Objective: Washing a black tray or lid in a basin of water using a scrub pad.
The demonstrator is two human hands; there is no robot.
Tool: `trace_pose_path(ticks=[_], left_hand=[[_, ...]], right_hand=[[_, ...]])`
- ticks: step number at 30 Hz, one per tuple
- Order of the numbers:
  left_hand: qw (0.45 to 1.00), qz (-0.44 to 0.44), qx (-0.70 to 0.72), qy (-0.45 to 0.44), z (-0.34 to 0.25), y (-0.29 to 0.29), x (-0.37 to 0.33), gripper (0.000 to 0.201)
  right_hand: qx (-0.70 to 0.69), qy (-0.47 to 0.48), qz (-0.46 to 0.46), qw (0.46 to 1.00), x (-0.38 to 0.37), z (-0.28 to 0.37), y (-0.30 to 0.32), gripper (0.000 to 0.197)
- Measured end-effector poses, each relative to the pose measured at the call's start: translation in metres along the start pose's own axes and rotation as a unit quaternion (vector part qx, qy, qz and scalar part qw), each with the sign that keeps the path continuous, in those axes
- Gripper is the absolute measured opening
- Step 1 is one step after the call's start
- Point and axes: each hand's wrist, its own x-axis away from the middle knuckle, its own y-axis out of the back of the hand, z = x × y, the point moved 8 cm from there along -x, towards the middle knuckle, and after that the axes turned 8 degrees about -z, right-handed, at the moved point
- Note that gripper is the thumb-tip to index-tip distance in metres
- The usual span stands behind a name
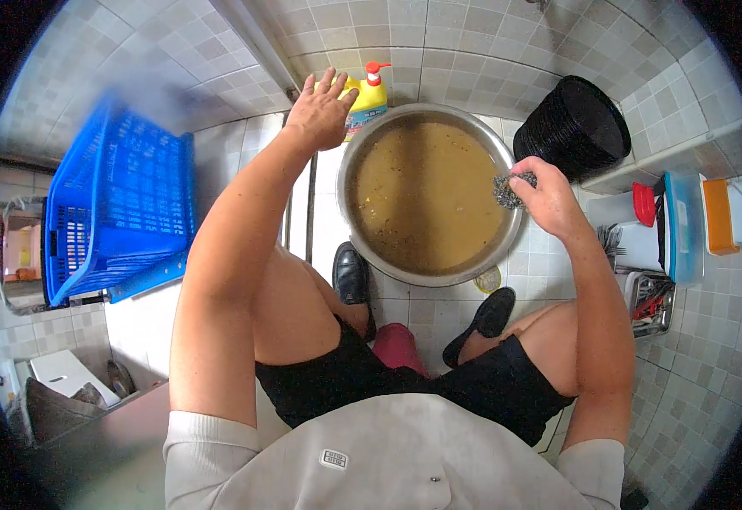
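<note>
My right hand (549, 200) pinches a grey metal scouring pad (507, 191) over the right rim of a large round metal basin (345, 183). Cloudy brown water (426, 191) with floating bits fills much of the basin. Stretched out beyond the basin's left side, my left hand (318, 113) has its fingers spread and holds nothing visible. It is at a yellow pump bottle (373, 95) with a red pump top, covering part of it. Whether the fingers touch the bottle, I cannot tell.
A blue plastic crate (129, 200) stands at the left. Black stacked dishes (571, 127) lean by the wall at the right, with cutlery (613, 242) and plastic bins (684, 229) nearer. A pink-red object (398, 347) sits between my black shoes (351, 276). Tiled walls surround the floor.
</note>
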Motion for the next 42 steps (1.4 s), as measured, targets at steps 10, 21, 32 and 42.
trace_pose_path(ticks=[10,21,32,42], left_hand=[[0.999,-0.009,0.050,0.003,0.002,0.000,-0.002,0.062],[0.982,-0.043,0.182,0.009,0.006,0.042,0.005,0.058],[0.978,-0.070,0.198,-0.012,-0.020,0.071,0.022,0.052],[0.969,-0.005,0.244,-0.030,-0.055,0.089,0.036,0.055]], right_hand=[[-0.015,0.000,0.010,1.000,-0.004,-0.002,-0.001,0.024],[0.023,-0.033,0.004,0.999,-0.007,-0.009,0.000,0.026],[0.019,0.004,0.012,1.000,-0.007,-0.006,-0.007,0.024],[0.047,-0.018,0.005,0.999,-0.004,0.007,0.005,0.018]])
